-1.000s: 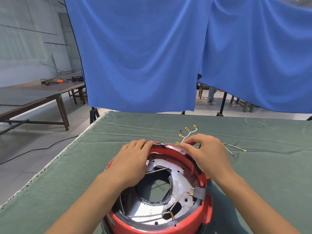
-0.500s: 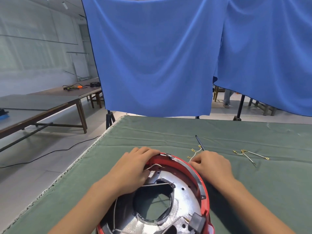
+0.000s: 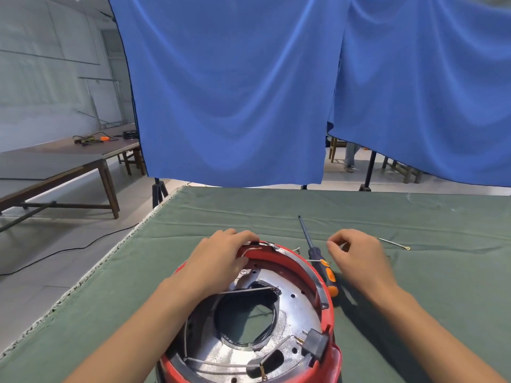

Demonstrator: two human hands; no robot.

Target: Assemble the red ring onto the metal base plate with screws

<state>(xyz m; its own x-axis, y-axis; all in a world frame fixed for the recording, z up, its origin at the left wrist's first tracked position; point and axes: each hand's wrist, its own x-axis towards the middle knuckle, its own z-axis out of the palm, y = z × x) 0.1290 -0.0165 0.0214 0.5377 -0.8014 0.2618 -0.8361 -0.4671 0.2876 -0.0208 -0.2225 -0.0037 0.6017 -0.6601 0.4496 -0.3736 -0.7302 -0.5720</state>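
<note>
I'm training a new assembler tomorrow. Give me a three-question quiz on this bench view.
1. True or false: the left hand rests on the far rim of the red ring.
2. The screwdriver lies: A) inside the ring, B) on the cloth right of the ring, C) in the right hand.
3. Fill in: the metal base plate sits ____ the ring.

Key: 1 true; 2 B; 3 inside.

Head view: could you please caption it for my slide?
Left hand rests on the red ring around the metal base plate; right hand hovers beside the screwdriver.
</note>
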